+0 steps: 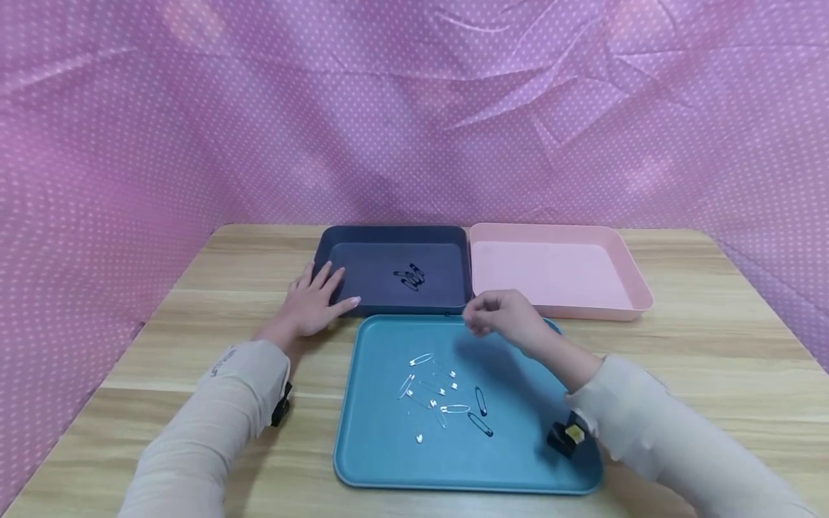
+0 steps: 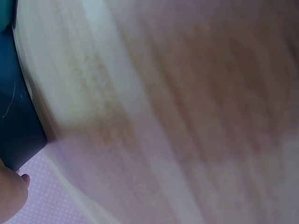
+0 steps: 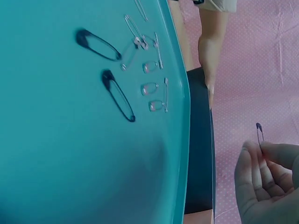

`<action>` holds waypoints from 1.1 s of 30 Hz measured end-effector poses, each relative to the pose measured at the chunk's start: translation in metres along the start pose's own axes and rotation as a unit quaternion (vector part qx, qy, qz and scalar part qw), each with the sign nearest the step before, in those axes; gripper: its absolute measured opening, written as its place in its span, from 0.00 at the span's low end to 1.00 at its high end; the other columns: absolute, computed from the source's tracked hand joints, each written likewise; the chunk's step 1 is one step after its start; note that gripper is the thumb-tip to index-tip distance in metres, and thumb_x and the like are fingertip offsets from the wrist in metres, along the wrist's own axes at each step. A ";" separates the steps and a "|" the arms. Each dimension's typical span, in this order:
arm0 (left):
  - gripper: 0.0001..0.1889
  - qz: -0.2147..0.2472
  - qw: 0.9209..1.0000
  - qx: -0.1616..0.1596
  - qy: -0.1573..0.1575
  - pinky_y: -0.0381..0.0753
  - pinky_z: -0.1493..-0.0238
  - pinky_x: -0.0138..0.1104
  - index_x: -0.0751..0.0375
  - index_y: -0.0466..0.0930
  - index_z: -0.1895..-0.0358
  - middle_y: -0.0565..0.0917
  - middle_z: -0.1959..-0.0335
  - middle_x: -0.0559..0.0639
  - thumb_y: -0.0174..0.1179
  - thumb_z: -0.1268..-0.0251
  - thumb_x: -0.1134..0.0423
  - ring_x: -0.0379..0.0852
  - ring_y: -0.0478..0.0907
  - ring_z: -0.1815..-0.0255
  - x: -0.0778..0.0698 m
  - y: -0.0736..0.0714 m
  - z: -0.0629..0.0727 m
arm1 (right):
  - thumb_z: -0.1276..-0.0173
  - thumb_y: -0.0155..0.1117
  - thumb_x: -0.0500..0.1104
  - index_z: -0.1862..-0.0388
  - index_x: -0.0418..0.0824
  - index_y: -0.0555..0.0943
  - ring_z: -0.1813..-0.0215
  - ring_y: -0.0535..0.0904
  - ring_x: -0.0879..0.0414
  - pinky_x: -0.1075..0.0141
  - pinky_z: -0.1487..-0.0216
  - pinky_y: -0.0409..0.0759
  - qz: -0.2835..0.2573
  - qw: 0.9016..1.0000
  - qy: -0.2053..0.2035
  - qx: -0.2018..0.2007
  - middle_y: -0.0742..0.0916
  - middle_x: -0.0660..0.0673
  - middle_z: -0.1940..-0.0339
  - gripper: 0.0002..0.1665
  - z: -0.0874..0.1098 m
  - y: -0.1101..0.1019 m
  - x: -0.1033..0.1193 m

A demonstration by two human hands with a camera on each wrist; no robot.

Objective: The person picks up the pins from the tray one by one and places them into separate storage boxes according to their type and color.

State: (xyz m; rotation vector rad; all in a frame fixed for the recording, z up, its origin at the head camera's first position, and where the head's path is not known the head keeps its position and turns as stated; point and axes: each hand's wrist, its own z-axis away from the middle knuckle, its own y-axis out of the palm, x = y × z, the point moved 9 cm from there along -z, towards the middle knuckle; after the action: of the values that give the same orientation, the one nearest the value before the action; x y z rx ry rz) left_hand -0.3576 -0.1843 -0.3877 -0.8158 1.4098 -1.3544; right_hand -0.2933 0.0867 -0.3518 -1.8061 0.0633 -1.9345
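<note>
My right hand (image 1: 501,316) is raised above the far edge of the teal tray (image 1: 382,464). In the right wrist view its thumb and fingers pinch a black safety pin (image 3: 259,132). My left hand (image 1: 314,302) has its fingers spread over the near left corner of the dark blue tray (image 1: 356,266). Several black safety pins (image 1: 409,278) lie bunched in that tray. On the teal tray are two black safety pins, one upper (image 1: 481,401) and one lower (image 1: 480,424), beside several scattered silver safety pins (image 1: 421,359).
A pink tray (image 1: 550,270) stands at the back right, beside the dark blue one. All three trays sit on a wooden table (image 1: 699,345). A polka-dot pink cloth (image 1: 414,115) hangs behind the table and along its sides.
</note>
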 end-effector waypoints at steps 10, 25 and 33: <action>0.45 0.001 1.000 0.006 -0.003 0.34 0.43 0.56 0.56 0.40 0.32 0.39 0.33 0.59 0.27 0.48 0.28 0.61 0.26 0.36 -0.001 0.002 0.000 | 0.41 0.57 0.36 0.63 0.30 0.78 0.71 0.78 0.55 0.65 0.65 0.77 -0.031 0.997 0.022 -0.063 0.82 0.36 0.69 0.10 -0.028 -0.011 -0.005; 0.45 -0.004 1.000 0.009 -0.009 0.34 0.43 0.56 0.55 0.39 0.32 0.39 0.33 0.59 0.25 0.48 0.28 0.61 0.26 0.36 0.001 0.002 -0.001 | 0.41 0.55 0.33 0.65 0.30 0.76 0.70 0.78 0.53 0.57 0.60 0.75 -0.074 0.992 0.038 -0.092 0.80 0.40 0.70 0.06 -0.063 -0.005 -0.001; 0.45 -0.005 1.000 0.006 -0.010 0.34 0.43 0.56 0.55 0.39 0.32 0.39 0.33 0.59 0.25 0.48 0.28 0.61 0.26 0.36 0.002 0.002 0.000 | 0.40 0.54 0.34 0.66 0.33 0.77 0.69 0.79 0.54 0.61 0.62 0.76 -0.039 0.993 0.039 -0.104 0.81 0.40 0.69 0.06 -0.079 0.002 0.000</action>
State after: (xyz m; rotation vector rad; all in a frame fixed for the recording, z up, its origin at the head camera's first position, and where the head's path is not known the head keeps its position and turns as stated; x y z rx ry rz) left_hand -0.3583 -0.1855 -0.3900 -0.8264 1.3829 -1.3584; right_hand -0.3673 0.0623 -0.3619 -1.8886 0.2311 -2.1211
